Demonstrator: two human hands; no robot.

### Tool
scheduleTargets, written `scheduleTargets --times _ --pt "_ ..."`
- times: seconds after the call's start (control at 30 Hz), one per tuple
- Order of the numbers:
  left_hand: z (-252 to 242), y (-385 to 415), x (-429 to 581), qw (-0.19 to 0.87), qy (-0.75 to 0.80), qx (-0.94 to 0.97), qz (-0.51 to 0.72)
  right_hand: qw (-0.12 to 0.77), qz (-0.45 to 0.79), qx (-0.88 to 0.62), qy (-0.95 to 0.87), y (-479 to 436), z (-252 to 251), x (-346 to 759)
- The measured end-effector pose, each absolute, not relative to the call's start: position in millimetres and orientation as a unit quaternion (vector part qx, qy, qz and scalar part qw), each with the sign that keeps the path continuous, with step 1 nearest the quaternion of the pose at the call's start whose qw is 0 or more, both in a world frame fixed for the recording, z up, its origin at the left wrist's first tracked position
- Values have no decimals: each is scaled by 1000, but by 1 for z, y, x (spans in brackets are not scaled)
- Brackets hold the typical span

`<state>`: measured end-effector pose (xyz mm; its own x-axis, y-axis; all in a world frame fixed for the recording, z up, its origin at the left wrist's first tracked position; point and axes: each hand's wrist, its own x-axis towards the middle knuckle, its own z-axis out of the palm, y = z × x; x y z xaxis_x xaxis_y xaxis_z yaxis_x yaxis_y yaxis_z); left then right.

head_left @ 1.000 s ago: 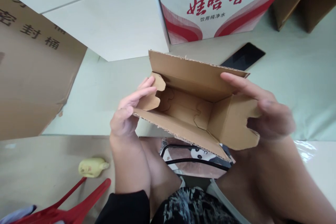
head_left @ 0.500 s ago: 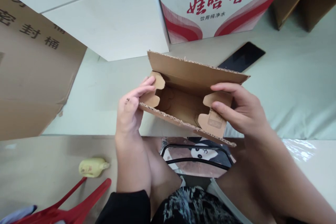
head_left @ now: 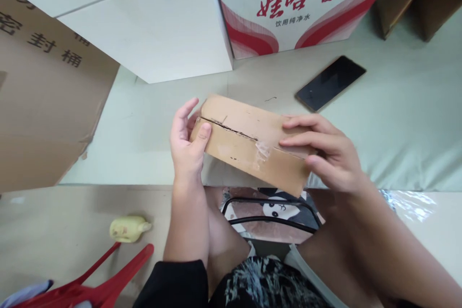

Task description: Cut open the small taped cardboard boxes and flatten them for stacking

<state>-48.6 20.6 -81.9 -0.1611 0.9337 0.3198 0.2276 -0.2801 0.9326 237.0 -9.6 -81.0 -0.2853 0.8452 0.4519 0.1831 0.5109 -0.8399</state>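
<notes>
I hold a small brown corrugated cardboard box (head_left: 245,147) in front of me, tilted down to the right. Its two long top flaps are folded shut and meet at a seam. My left hand (head_left: 186,142) grips the left end, thumb pressed on the near flap. My right hand (head_left: 327,151) holds the right end, fingers laid across the top flaps. A patch of old tape shows near the seam.
A black phone (head_left: 330,83) lies on the pale green surface (head_left: 404,115) behind the box. A white carton with red lettering (head_left: 299,5), a plain white box (head_left: 151,29) and a large brown carton (head_left: 43,101) stand behind. A yellow object (head_left: 128,229) and red plastic hanger (head_left: 104,284) lie lower left.
The box was open with its end tabs being tucked in. Both long flaps are now folded down and closed, and my hands have moved onto the box's top and ends.
</notes>
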Motion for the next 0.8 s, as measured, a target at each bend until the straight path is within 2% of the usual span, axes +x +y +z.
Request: scheduleTargets --times 0.17,0.3,0.47,0.57,0.7,0.8 --pt "-80 20 -50 318 540 559 543 441 304 -356 -766 -10 -80 236" --pt "-82 26 -56 317 551 511 579 449 277 -331 -783 -14 -81 240" --pt "-85 34 -59 357 571 409 616 412 253 -323 -813 -23 -87 226" --pt "-87 34 -53 353 585 379 625 436 214 -354 -799 -24 -93 211" --pt "-86 30 -48 341 560 432 619 483 193 -372 -769 -21 -89 212" --pt "-77 24 -52 349 513 540 568 496 258 -429 -710 -20 -74 231"
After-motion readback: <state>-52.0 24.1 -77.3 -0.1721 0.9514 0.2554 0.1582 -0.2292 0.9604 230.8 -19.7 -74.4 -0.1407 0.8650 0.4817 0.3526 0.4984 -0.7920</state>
